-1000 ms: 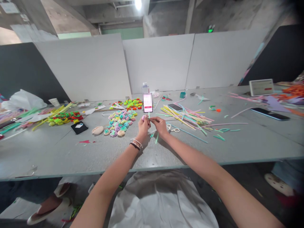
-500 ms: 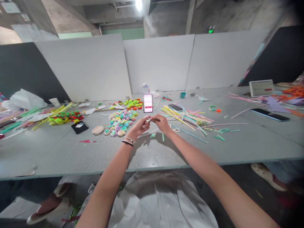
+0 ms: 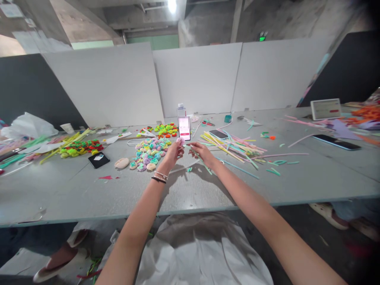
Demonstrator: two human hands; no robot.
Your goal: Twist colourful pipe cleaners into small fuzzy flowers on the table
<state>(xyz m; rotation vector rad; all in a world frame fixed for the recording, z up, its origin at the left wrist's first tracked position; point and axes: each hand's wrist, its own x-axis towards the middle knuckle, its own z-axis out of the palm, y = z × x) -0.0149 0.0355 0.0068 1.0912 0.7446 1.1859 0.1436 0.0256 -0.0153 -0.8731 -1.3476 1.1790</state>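
Observation:
My left hand (image 3: 173,154), with bracelets at the wrist, is closed on a small pink-lilac fuzzy piece (image 3: 180,141) above the table. Close by on the right, my right hand (image 3: 204,154) pinches a pale green pipe cleaner (image 3: 207,166), which slants down below the fingers. Its upper end reaches towards my left fingertips; whether it joins the pink piece is too small to tell. Beside my left hand lies a heap of pastel fuzzy rings (image 3: 147,152). Loose pastel pipe cleaners (image 3: 234,146) spread out to the right of my right hand.
A phone with a lit screen (image 3: 184,130) leans upright before a bottle (image 3: 181,109). Red, green and yellow fuzzy pieces (image 3: 81,147) lie left, near a black square (image 3: 99,159). Red-handled scissors (image 3: 208,123) lie behind. Another phone (image 3: 337,142) is at right. White panels (image 3: 197,79) close off the back.
My hands have moved slightly apart. The pink piece now shows above my left fingers, and the green pipe cleaner in my right hand has swung to a slant.

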